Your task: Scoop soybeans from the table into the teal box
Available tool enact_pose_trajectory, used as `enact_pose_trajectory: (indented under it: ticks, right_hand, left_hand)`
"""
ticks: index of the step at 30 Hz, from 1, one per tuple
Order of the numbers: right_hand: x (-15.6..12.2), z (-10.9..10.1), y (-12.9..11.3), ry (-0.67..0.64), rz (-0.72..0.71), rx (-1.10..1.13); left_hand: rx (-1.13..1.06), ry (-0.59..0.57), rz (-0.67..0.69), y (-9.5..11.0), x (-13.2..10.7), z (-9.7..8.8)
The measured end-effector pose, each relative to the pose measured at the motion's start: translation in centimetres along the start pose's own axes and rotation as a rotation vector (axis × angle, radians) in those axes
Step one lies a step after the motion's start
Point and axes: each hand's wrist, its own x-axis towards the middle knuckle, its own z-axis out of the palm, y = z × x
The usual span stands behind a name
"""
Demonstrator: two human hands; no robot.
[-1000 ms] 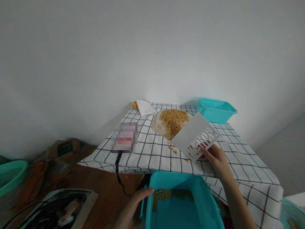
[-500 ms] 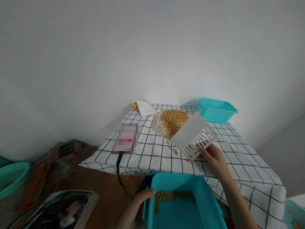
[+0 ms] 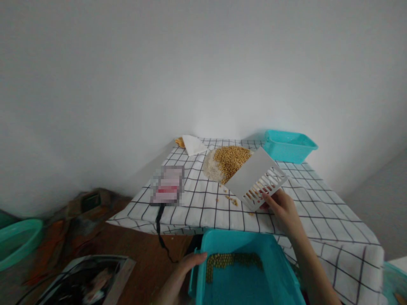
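My right hand (image 3: 282,209) grips a white slotted plastic scoop (image 3: 254,178) by its slotted end, its solid edge resting against a heap of yellow beans (image 3: 230,160) that lies on white rice (image 3: 210,167) on the checked tablecloth (image 3: 321,212). A few loose beans (image 3: 231,199) lie in front of the heap. My left hand (image 3: 190,262) holds the left rim of a near turquoise tub (image 3: 280,271), which has a row of beans (image 3: 233,260) inside along its far wall.
A second turquoise tub (image 3: 288,145) stands at the table's far right corner. A white cloth (image 3: 193,144) lies at the far edge. A blurred pink item (image 3: 167,186) with a black cord (image 3: 160,233) sits left. Lower left: wooden surface, green bowl (image 3: 17,241), a magazine (image 3: 89,281).
My right hand has carried the scoop slightly left and toward the bean heap. The view has shifted a little; my left hand stays on the tub rim.
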Motion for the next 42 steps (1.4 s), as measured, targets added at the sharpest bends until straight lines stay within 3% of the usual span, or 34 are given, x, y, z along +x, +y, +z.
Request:
enact_pose_trajectory:
  ticks: [4, 9, 15, 19, 22, 25, 28, 32, 35, 40, 42]
  right_hand:
    - [-0.3, -0.2, 0.1, -0.002, 0.015, 0.043]
    - [-0.5, 0.0, -0.2, -0.072, 0.019, 0.027]
    - [-0.2, 0.3, -0.4, -0.018, 0.003, 0.001]
    - [-0.1, 0.5, -0.8, -0.002, -0.014, -0.052]
    - [0.0, 0.8, -1.2, -0.013, -0.039, -0.102]
    - [0.2, 1.1, -1.5, -0.027, -0.075, -0.163]
    - [0.8, 1.6, -1.6, -0.03, -0.082, -0.2]
    - [1.8, 2.1, -1.5, -0.025, -0.092, -0.219]
    - [2.5, 2.0, -1.2, -0.031, -0.107, -0.236]
    - [3.3, 0.9, -0.4, 0.023, -0.102, -0.238]
    - [3.7, 0.4, -0.2, 0.048, -0.121, -0.301]
  left_hand:
    - [0.032, 0.043, -0.013, 0.4, -0.1, 0.3]
    - [0.096, -0.027, 0.096, 0.5, -0.2, 0.4]
    - [0.028, 0.094, -0.061, 0.0, 0.0, -0.1]
    - [-0.025, 0.158, -0.136, 0.9, 0.1, 0.8]
    - [-0.062, 0.102, -0.079, 1.6, 0.1, 1.7]
    - [-0.101, 0.094, -0.116, 1.7, 0.3, 2.0]
    - [-0.115, 0.053, -0.096, 0.9, 0.6, 1.4]
    - [-0.091, 0.086, -0.113, -0.2, 0.8, 0.0]
    - [-0.113, 0.073, -0.09, 0.1, 0.8, 0.1]
    - [-0.218, 0.095, -0.311, 1.6, 0.7, 1.4]
    - [-0.159, 0.07, -0.129, 1.4, 0.6, 1.3]
